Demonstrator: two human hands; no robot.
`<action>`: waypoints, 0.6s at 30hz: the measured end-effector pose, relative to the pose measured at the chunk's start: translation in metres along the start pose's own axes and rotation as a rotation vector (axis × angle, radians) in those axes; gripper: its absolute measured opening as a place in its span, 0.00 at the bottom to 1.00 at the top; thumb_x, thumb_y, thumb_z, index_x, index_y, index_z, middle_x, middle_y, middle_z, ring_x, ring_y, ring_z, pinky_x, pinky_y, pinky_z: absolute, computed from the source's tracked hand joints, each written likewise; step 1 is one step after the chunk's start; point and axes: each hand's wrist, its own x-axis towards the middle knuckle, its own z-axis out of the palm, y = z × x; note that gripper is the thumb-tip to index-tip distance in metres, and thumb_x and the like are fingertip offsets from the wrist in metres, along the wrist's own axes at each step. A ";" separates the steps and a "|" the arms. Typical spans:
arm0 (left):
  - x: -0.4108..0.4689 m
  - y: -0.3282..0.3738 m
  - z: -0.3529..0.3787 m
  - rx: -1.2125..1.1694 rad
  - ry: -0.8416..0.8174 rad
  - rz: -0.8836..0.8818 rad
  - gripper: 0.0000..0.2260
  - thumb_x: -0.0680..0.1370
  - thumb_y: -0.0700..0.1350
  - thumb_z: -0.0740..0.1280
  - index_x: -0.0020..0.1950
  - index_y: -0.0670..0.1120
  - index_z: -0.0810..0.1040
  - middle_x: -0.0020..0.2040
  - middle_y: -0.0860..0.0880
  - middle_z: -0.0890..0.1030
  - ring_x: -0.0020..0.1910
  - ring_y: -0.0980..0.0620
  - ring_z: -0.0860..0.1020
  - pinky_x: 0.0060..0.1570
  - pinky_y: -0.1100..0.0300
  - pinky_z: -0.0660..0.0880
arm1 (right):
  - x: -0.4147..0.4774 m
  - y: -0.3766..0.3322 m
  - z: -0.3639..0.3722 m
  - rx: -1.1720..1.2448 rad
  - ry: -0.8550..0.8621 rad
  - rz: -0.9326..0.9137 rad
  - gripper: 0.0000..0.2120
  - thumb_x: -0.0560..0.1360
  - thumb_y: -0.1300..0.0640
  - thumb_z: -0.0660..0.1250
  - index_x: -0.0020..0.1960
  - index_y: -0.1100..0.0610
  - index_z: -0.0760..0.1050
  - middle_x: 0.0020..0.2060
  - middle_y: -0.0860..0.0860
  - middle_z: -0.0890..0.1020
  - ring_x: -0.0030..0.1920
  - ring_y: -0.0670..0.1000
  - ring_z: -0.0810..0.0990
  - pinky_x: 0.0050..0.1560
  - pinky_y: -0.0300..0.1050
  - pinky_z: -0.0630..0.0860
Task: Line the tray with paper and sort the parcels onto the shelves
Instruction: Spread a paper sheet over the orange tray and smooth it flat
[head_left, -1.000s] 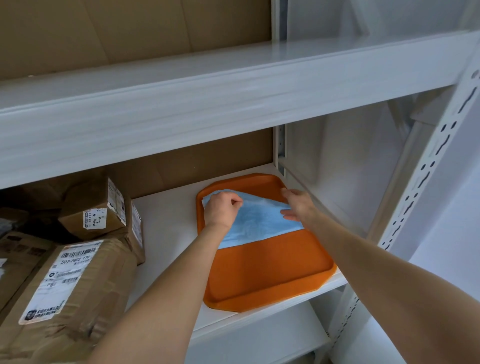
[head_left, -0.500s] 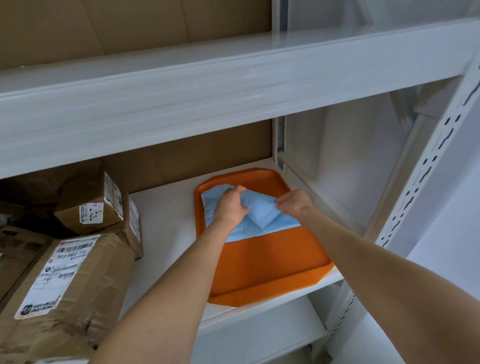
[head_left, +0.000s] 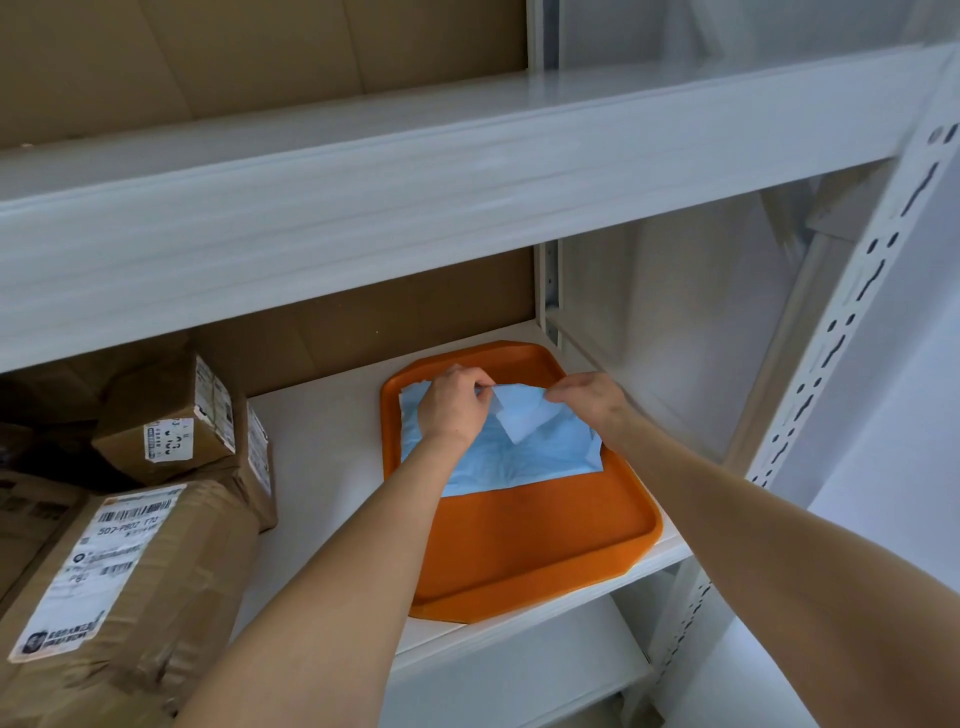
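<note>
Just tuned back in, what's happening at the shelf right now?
A person is lining the orange tray on the shelf with blue paper. The left hand and right hand each pinch a raised fold of the paper at the tray's far end. The paper covers only the far half; the near half is bare. Cardboard parcels sit at the shelf's left, untouched.
</note>
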 end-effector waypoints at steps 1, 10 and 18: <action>0.001 0.001 -0.001 -0.009 0.004 -0.003 0.09 0.80 0.45 0.62 0.55 0.50 0.81 0.55 0.49 0.79 0.53 0.50 0.77 0.40 0.62 0.69 | 0.001 0.000 0.001 -0.046 -0.001 -0.020 0.05 0.74 0.54 0.70 0.49 0.51 0.81 0.52 0.47 0.80 0.48 0.45 0.77 0.54 0.41 0.73; 0.004 0.018 -0.007 -0.214 0.037 0.012 0.07 0.78 0.47 0.65 0.52 0.51 0.82 0.48 0.52 0.83 0.48 0.53 0.79 0.40 0.60 0.74 | -0.005 -0.016 0.012 -0.258 -0.001 -0.131 0.19 0.75 0.43 0.67 0.60 0.52 0.78 0.53 0.52 0.83 0.53 0.54 0.80 0.57 0.52 0.77; 0.002 -0.004 -0.006 0.039 -0.137 0.063 0.19 0.77 0.37 0.63 0.66 0.48 0.67 0.64 0.48 0.75 0.60 0.47 0.75 0.52 0.55 0.74 | -0.009 -0.025 0.010 0.072 -0.010 -0.008 0.11 0.81 0.46 0.60 0.45 0.52 0.73 0.45 0.51 0.80 0.44 0.51 0.78 0.55 0.50 0.78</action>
